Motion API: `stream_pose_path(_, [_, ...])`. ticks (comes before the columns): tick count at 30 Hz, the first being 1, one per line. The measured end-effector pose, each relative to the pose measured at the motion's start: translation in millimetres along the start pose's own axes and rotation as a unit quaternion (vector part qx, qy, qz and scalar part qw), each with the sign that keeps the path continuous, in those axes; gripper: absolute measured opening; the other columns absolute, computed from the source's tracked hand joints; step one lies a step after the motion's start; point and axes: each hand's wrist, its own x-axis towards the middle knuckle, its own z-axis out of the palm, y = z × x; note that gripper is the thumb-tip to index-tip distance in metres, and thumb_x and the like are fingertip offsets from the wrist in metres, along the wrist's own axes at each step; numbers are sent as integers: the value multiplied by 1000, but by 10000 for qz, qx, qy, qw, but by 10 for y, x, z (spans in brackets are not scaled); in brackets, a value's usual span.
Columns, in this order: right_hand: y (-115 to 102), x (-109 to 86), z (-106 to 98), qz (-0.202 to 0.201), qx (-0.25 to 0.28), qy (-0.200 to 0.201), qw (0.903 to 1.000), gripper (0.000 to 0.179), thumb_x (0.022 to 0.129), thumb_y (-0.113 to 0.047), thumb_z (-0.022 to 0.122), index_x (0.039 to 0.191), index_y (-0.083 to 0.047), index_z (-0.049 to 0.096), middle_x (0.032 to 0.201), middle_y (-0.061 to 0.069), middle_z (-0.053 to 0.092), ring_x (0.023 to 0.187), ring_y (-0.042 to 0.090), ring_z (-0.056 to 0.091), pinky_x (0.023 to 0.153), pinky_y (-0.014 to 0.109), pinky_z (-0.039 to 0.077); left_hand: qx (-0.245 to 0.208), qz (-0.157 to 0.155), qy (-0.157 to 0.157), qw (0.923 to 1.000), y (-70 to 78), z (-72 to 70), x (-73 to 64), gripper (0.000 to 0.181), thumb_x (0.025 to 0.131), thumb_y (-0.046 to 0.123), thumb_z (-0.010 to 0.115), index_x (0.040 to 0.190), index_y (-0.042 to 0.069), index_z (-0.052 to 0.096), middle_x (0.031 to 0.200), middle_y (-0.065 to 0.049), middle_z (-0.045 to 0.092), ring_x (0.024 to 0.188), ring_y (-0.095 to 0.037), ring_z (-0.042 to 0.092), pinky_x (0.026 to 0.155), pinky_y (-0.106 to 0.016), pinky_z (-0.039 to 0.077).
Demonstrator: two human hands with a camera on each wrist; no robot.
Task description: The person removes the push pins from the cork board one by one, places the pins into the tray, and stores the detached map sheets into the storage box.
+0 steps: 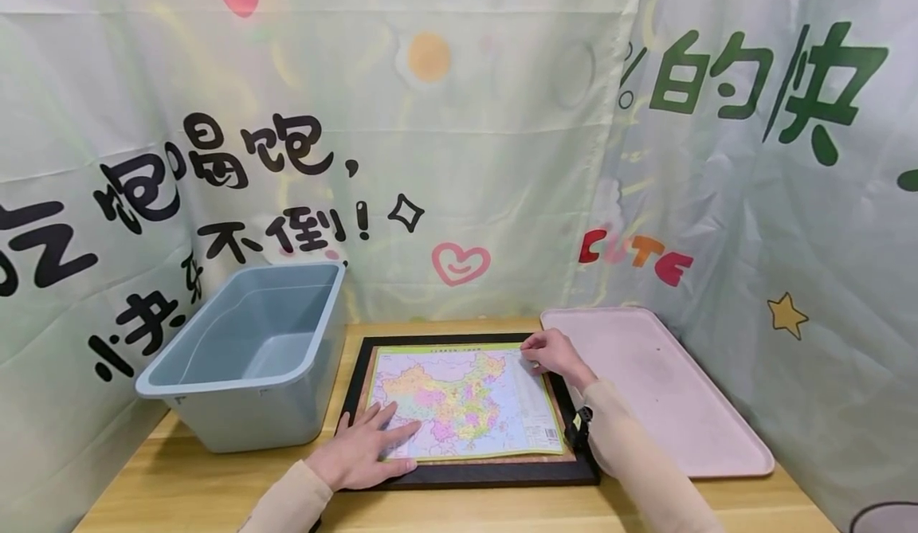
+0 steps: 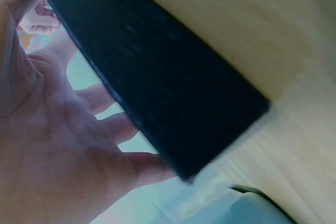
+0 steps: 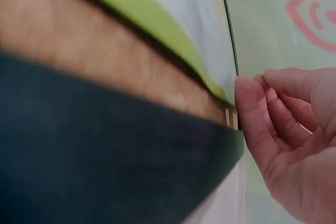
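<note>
A colourful printed map (image 1: 445, 405) with a green border lies on a brown cork-like backing inside a black frame (image 1: 502, 476). My left hand (image 1: 366, 449) rests with fingers spread over the map's lower left corner, its heel across the frame's edge. In the left wrist view the palm faces that black edge (image 2: 152, 72). At the map's upper right corner, the curled fingers of my right hand (image 1: 555, 351) pinch the paper. The right wrist view shows the map's green edge (image 3: 157, 24) bowed up from the backing (image 3: 110, 61); the exact contact is partly hidden.
A deep blue-grey plastic bin (image 1: 251, 405) stands left of the frame. To the right lies a flat pink tray (image 1: 688, 397), its near-left part behind my right forearm. A printed curtain (image 1: 466, 158) hangs behind the wooden table (image 1: 445, 509) and along both sides.
</note>
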Motion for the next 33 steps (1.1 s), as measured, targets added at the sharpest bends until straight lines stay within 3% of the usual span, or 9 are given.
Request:
stream_pose_path(7, [34,-69,-154,260,24,381,9989,17,92,-4,64,103,9,67,96,18,68,81,21,66,66,38,59,19,29,32,10000,-4,11,-8,63,91,72,44,146,41,45,159,-15,31,145,-45,26,100,-81,17])
stream_pose_path(17, [234,-171,-489,704,-191,884,9934,19,90,0,61,103,13,66,81,14,69,67,14,64,60,30,58,17,35,7,10000,2,9,-8,62,91,71,44,146,42,44,159,-14,31,145,-45,27,100,-81,17])
stream_pose_path(26, [356,-192,-600,961,-306,873,9911,19,89,2,61,104,12,67,86,14,67,70,15,61,59,31,57,-11,7,21,10000,0,8,-30,62,91,71,44,146,43,44,159,-14,31,145,-45,26,100,-81,17])
stream_pose_path(33, [484,-164,-641,1080,-298,860,9900,16,88,1,63,99,10,68,74,6,64,65,13,59,57,29,56,18,22,-29,10000,12,-7,-22,63,91,73,43,146,43,44,159,-14,32,145,-45,26,100,-80,18])
